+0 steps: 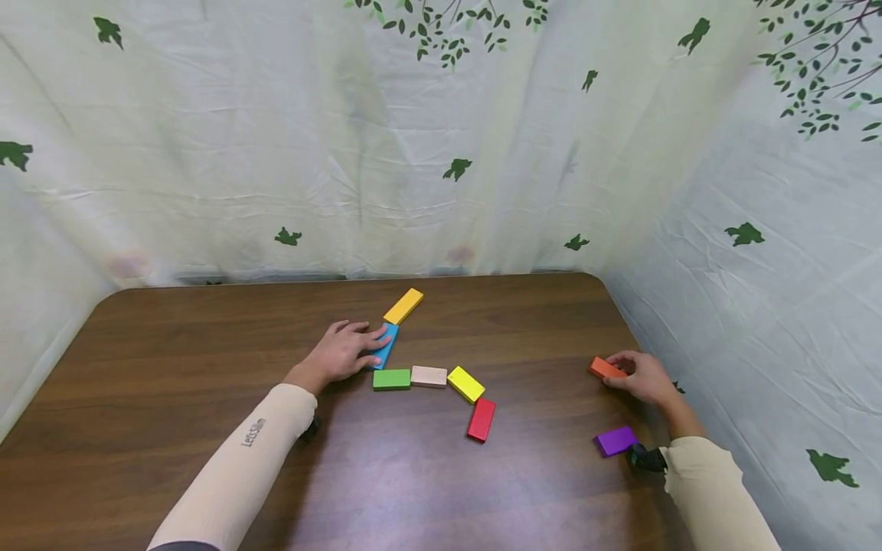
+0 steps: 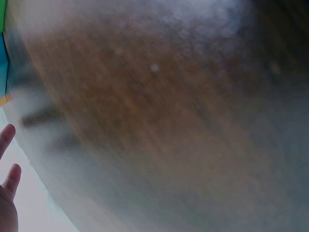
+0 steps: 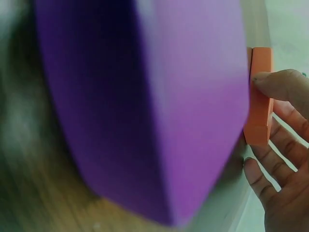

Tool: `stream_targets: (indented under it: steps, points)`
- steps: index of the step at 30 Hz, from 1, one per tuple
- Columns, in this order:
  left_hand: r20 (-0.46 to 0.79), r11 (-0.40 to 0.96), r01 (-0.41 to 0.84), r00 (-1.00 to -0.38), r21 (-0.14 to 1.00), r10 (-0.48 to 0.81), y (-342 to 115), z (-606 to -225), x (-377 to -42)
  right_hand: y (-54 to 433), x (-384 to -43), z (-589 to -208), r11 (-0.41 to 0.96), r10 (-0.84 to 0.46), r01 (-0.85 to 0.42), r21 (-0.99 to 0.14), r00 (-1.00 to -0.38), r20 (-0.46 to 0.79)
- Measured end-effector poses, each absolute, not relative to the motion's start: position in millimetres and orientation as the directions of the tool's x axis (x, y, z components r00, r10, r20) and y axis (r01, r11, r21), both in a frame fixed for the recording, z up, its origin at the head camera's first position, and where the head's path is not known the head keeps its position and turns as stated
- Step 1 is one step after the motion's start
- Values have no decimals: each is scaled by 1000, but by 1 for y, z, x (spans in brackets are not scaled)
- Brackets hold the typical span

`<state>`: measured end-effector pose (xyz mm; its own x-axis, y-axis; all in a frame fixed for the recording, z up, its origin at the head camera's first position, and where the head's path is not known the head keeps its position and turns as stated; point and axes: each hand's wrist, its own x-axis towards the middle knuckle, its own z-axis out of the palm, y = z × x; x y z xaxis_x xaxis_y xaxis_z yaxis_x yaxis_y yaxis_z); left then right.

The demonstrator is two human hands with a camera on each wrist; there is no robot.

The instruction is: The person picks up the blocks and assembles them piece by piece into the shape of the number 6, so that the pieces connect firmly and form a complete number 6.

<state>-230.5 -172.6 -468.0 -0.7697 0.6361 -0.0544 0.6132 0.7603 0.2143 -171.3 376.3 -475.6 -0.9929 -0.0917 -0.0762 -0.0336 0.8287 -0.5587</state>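
My left hand (image 1: pixel 342 352) rests its fingers on a blue block (image 1: pixel 389 348) lying flat on the table. In the left wrist view, two outstretched fingers (image 2: pixel 12 179) show at the edge beside a sliver of that block. A golden-yellow block (image 1: pixel 403 306) lies at its far end, a green block (image 1: pixel 391 380) at its near end. Far to the right, my right hand (image 1: pixel 642 375) pinches an orange block (image 1: pixel 606 369) between thumb and fingers. Nearer me lies a purple block (image 1: pixel 615 441), looming large and blurred in the right wrist view.
A pale pink block (image 1: pixel 429 376), a lemon-yellow block (image 1: pixel 465 384) and a red block (image 1: pixel 481 420) continue the line rightward from the green one. The brown wooden table (image 1: pixel 207 360) ends at a white curtain (image 1: pixel 241 153) behind and on the right.
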Motion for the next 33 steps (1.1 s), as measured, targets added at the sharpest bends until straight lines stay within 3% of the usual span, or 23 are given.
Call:
stream_targets:
  steps: [33]
  points:
    - [-57,761,611,-770,219,635,-172,-470,-232,285,-185,-464,774,-332,-282,-567,-943,17]
